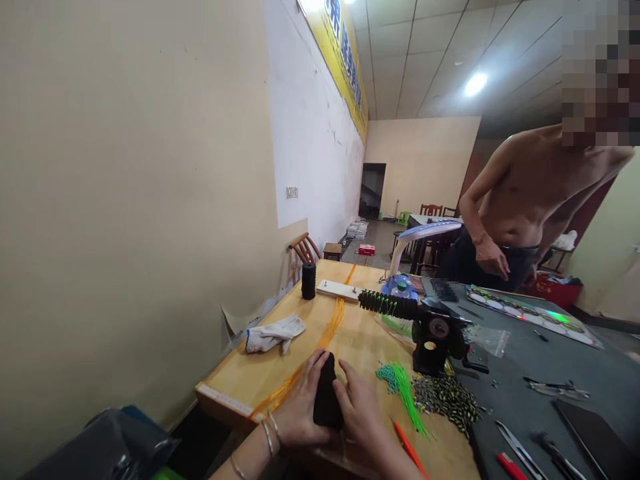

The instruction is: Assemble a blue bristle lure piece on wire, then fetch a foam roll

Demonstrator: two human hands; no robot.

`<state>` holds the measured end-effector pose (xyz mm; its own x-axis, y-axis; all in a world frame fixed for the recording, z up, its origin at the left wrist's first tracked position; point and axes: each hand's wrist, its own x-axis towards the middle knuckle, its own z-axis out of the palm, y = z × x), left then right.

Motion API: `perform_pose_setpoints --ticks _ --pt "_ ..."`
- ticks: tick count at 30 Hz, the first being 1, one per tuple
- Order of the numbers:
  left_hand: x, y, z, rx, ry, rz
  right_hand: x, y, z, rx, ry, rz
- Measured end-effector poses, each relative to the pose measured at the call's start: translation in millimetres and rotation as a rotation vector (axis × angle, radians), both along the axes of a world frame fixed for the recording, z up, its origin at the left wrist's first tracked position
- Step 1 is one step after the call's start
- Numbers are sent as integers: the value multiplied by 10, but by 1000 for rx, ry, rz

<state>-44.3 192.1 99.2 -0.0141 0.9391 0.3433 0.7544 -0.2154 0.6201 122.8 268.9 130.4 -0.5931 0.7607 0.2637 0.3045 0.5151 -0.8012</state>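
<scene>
A dark black roll-shaped block [327,397], its top narrower, stands between my hands at the near edge of the wooden table; its material is too dark to make out. My left hand [304,403], with bangles on the wrist, wraps its left side. My right hand [357,403] presses on its right side, fingers bent. Orange strands [330,328] run along the table past my left fingers. To the right lie a bundle of green strands [407,400], teal beads [387,378] and a heap of dark beads [447,400]. An orange pen-like tool [409,448] is beside my right wrist.
A black clamp device [434,337] holds a ribbed rod [385,303] wound with green strand. Behind are a black ribbed cylinder [309,281], white glove [276,334] and desk lamp [397,257]. Scissors [520,448] lie on the grey mat [520,347]. Another person [525,187] stands across the table.
</scene>
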Motion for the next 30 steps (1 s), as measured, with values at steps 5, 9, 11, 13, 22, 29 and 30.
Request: perform_pose_setpoints --ticks 5,9,11,13,22,29,30 --pt "23 -31 75 -32 1 11 372 -70 14 437 26 36" --pt "27 -41 89 -33 5 7 504 -251 14 713 12 115" --pt "27 -45 88 -29 13 6 502 -321 -24 801 20 116" --pt "27 -50 90 -31 16 2 480 -359 -86 849 33 91" --pt "36 -57 134 -25 9 -18 439 -363 -243 830 72 66" --pt "25 -54 89 -36 16 -28 428 -358 -297 799 5 67" --pt "26 -55 93 -41 16 -29 429 -358 -306 806 -4 68"
